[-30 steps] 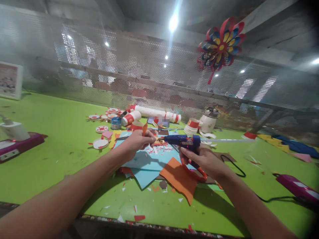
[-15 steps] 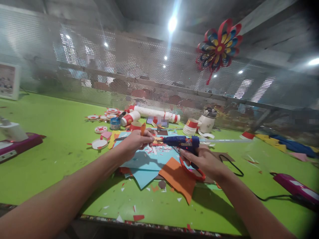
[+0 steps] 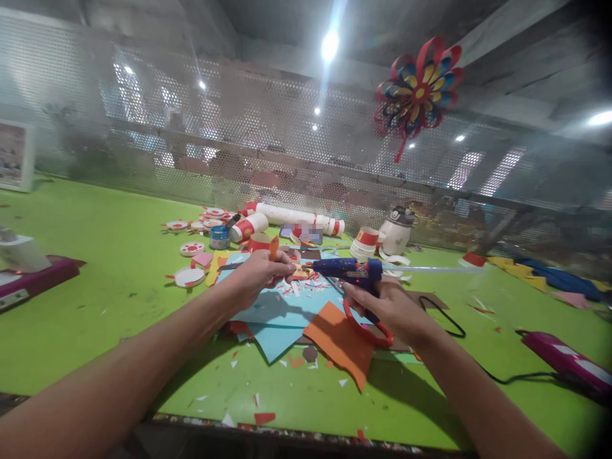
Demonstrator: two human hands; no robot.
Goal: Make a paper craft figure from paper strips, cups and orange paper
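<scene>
Glue gun [image 3: 354, 269] nudges up in my right grip [image 3: 388, 307]; left grip [image 3: 265, 274] pinches a small piece [image 3: 297, 268]; keep that nozzle [image 3: 310, 266] off skin!

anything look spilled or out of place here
Yes: loose red and white paper scraps lie strewn on the light-blue paper sheet beneath the blue glue gun, with more near the front edge of the green tabletop, like uncleared offcuts.
</scene>
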